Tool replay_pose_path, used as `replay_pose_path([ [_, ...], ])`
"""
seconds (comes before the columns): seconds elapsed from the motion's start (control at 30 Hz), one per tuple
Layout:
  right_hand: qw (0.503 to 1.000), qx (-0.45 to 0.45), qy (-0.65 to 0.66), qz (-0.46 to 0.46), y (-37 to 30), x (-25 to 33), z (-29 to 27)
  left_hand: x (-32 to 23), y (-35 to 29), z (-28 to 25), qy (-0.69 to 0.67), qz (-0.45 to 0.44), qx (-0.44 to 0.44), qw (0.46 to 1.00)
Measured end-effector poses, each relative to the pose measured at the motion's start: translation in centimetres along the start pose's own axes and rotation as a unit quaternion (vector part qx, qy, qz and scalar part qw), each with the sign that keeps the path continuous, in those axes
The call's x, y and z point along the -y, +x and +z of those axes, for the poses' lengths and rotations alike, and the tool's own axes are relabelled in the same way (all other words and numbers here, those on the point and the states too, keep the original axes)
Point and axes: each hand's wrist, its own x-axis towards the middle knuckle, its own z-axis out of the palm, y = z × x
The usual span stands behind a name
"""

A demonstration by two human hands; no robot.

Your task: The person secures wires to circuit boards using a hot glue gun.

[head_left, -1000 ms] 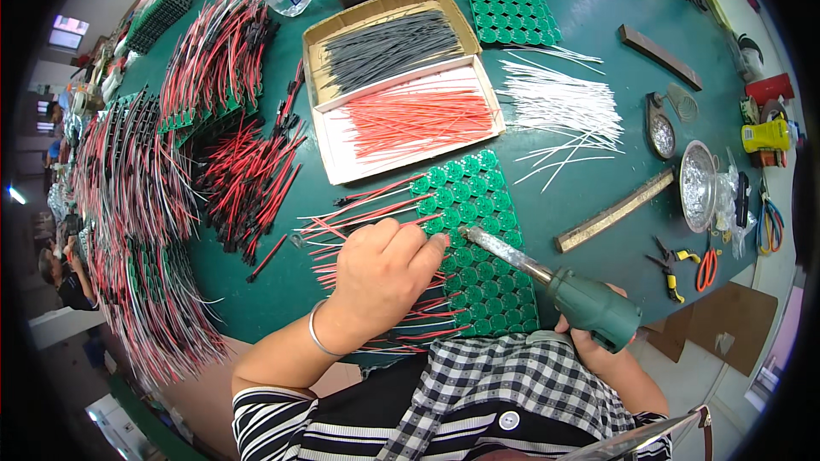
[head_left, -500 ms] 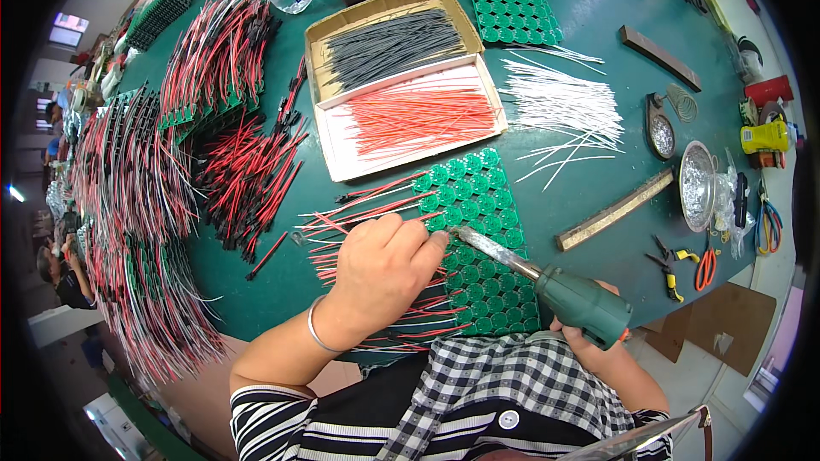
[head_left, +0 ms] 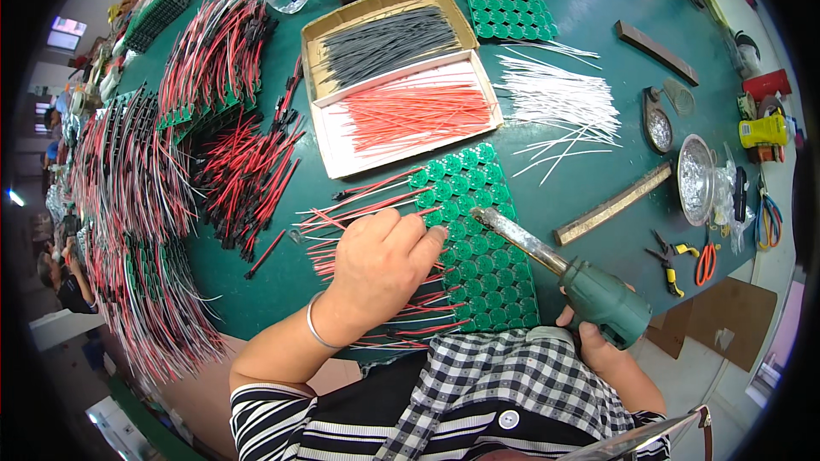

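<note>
- While the left hand [head_left: 380, 269] lies knuckles-up on the green panel of round circuit discs [head_left: 478, 248], its fingers [head_left: 427, 237] are curled together at the tips, apparently pinching a thin red wire [head_left: 359, 209] down against a disc; the pinch itself is hidden beneath the hand.
- Right hand [head_left: 598, 350] is wrapped fully around the green grip of a soldering iron [head_left: 564, 277], fingers closed tight.
- Iron's long axis runs from lower right up to upper left; its grey, crusted tip [head_left: 480, 215] stands just right of the left fingertips, near but apart.
- Left hand is the nearer one to the wire; the wire's length runs leftward off the panel.
- Panel: flat, glossy green, discs in a regular grid, red and black leads fanning from its left edge.
- Beyond: cardboard tray [head_left: 401, 77] of grey and red wires, loose white wires [head_left: 559, 102], dull metal bar [head_left: 611, 205], green table [head_left: 589, 0].
</note>
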Motion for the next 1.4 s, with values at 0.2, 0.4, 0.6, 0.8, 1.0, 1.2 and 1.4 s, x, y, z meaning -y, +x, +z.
replay_pose_path([
  [0.2, 0.996, -0.045, 0.073, 0.031, -0.6, 1.0, 1.0, 0.0, -0.2, 0.4, 0.004, 0.008, -0.013, 1.0],
  [0.4, 1.0, 0.001, -0.001, -0.001, -1.4, 0.2, 0.3, -1.1, -0.7, -0.3, -0.02, 0.013, -0.004, 1.0],
  [0.6, 0.995, 0.007, -0.099, -0.021, -1.8, -0.3, 0.5, -1.5, -1.0, 0.3, -0.024, 0.013, -0.012, 1.0],
  [0.8, 0.992, 0.018, -0.12, -0.037, -1.4, -0.3, 0.5, -1.5, -1.2, 0.5, -0.019, 0.007, -0.013, 1.0],
  [1.0, 0.996, 0.018, -0.084, 0.031, -2.4, -0.9, 0.6, -1.6, -1.2, 0.5, -0.02, 0.001, -0.006, 1.0],
  [1.2, 0.994, 0.011, -0.108, 0.004, -2.1, -0.5, 0.5, -1.6, -1.2, 0.5, -0.015, 0.002, -0.009, 1.0],
  [1.4, 0.997, -0.034, 0.045, 0.057, -2.2, 0.5, 1.1, -1.7, -1.2, 0.9, -0.003, 0.006, -0.02, 1.0],
])
